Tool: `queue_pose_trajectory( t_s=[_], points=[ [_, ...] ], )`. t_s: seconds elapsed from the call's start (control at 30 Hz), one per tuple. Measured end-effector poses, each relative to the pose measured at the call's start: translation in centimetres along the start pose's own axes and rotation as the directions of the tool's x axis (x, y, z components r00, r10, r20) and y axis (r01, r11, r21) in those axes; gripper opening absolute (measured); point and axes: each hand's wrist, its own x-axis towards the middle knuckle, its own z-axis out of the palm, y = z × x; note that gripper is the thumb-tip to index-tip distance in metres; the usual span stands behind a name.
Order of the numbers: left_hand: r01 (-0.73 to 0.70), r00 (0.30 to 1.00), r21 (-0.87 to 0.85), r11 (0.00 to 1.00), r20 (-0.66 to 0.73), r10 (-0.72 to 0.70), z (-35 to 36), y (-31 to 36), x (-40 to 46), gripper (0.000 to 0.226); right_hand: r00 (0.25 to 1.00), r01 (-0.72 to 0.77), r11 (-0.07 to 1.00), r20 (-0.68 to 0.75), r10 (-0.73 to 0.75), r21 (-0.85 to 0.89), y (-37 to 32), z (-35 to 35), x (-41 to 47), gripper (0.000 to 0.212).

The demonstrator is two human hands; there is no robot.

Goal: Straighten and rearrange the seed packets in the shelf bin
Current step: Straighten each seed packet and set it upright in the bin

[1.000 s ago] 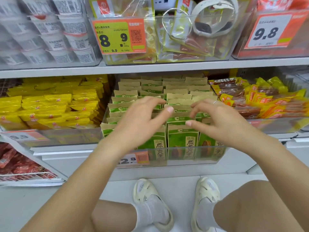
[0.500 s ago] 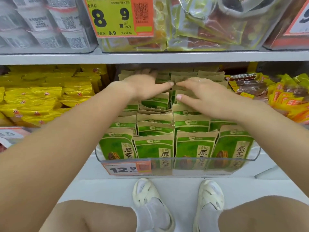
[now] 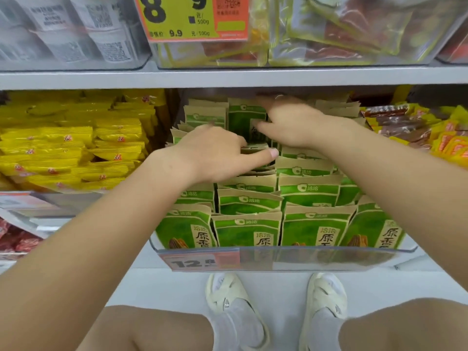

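Here, in the middle of the frame, a clear plastic shelf bin (image 3: 329, 259) holds rows of green and kraft-brown paper seed packets (image 3: 247, 231), standing upright one behind another from the bin's front wall back under the grey shelf board (image 3: 228, 77). The left hand (image 3: 215, 155) lies palm down over the packets left of centre, thumb stretched out straight toward the right and resting on the packet tops; its fingers dip among the packets, and whether they pinch any I cannot tell. The right hand (image 3: 291, 122) reaches deeper, toward the upper middle of the frame, thumb against the face of a raised green packet (image 3: 243, 120) and fingers curled over its top edge (they are blurred). The two hands sit near each other without touching.

A pale orange price tag reading 12.8 (image 3: 200, 262) is fixed to the bin's front wall at lower centre. Left of the bin lie heaped yellow plastic snack packets (image 3: 76, 148); at the right edge are orange and brown wrapped snacks (image 3: 417, 127). On the upper shelf a yellow and orange price label (image 3: 192, 19) hangs on another clear bin. At the bottom, two cream sandals over white socks (image 3: 233, 300) stand on the pale floor between bare knees.
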Motion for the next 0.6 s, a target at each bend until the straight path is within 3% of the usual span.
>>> queue_pose_trajectory(
  t_s=[0.17,0.3,0.47,0.6],
  points=[
    [0.000,1.000,0.009,1.000,0.014,0.000,0.2,0.4,-1.0,0.088,0.991,-0.123,0.979,-0.080,0.111,-0.165,-1.5,0.3,1.6,0.035],
    [0.038,0.997,-0.017,0.999,0.075,-0.036,-0.1,0.3,-0.9,0.090,0.989,-0.135,0.965,-0.085,0.118,-0.226,-2.1,0.4,1.5,0.021],
    [0.063,0.986,-0.041,0.997,0.159,-0.056,-0.9,0.3,-1.0,0.091,0.990,-0.052,0.982,-0.142,0.027,-0.180,-2.6,-0.1,0.1,0.009],
    [0.080,0.989,-0.052,0.995,0.132,-0.073,-1.1,0.4,-1.6,0.085,0.978,0.033,0.976,-0.193,-0.076,-0.214,-2.8,-0.4,-1.7,0.015]
  ],
)
